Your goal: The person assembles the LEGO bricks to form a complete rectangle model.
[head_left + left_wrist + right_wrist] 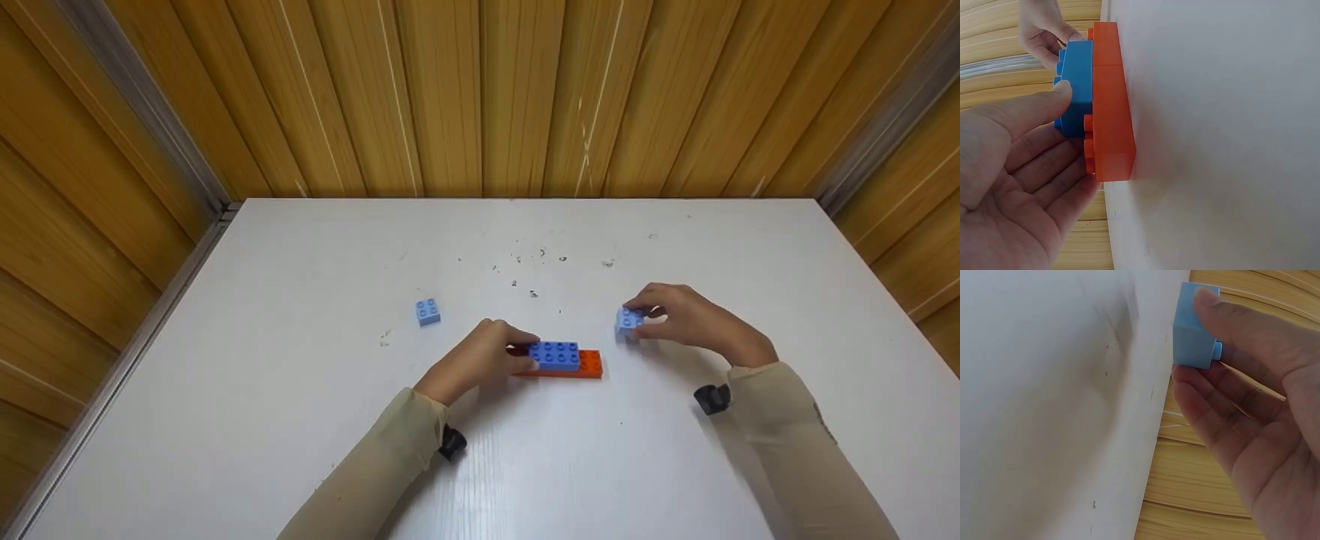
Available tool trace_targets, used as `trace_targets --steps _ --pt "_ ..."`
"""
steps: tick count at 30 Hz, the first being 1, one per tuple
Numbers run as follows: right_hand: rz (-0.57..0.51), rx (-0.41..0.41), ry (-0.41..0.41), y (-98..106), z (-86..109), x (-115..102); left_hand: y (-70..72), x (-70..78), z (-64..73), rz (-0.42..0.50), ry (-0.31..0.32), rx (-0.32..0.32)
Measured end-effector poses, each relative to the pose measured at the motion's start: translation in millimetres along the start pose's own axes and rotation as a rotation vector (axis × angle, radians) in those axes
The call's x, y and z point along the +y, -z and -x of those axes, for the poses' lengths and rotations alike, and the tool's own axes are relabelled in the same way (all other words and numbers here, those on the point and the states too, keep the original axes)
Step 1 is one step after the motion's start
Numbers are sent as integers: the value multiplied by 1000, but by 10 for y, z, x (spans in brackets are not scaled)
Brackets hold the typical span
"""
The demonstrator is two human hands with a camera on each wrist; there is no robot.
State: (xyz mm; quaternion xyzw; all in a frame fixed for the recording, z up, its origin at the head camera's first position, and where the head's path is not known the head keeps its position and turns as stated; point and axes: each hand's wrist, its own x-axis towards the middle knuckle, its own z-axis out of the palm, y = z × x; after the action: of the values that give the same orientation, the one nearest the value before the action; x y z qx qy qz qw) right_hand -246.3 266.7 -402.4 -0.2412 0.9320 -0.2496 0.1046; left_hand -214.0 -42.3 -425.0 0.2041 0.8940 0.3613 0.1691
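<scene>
In the head view my left hand [480, 356] holds a blue building brick [559, 357] between thumb and fingers. This brick is seated across a low orange-red base [592, 364], whose studs show at both ends. A seam crosses the side of the orange-red base [1111, 101] in the left wrist view, and the thumb presses the near side of the blue brick [1079, 81]. To the right, my right hand [686, 321] pinches a small light-blue brick [625, 322] at the tabletop. Its thumb lies on one face of the light-blue brick [1193, 340], studs toward the palm.
Another small light-blue brick [427, 313] sits studs up, left of and behind the left hand. The white table [225, 390] bears dark scuff marks toward the back. Wood-patterned panels [517, 97] rise behind it and at both sides.
</scene>
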Motion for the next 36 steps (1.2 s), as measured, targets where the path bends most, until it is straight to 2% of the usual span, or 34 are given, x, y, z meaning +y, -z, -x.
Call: trace_targets --steps 15,19,28,36 --pt "39 -30 47 -32 -20 -150 18 12 -1 -3 4 -2" --pt "37 -42 52 -51 -23 -197 9 14 -1 8 21 -5" --pt "28 -51 134 -133 -9 -281 -16 -12 -14 17 32 0" --pt "13 -94 155 -201 -32 -381 -2 -2 -18 18 26 -4"
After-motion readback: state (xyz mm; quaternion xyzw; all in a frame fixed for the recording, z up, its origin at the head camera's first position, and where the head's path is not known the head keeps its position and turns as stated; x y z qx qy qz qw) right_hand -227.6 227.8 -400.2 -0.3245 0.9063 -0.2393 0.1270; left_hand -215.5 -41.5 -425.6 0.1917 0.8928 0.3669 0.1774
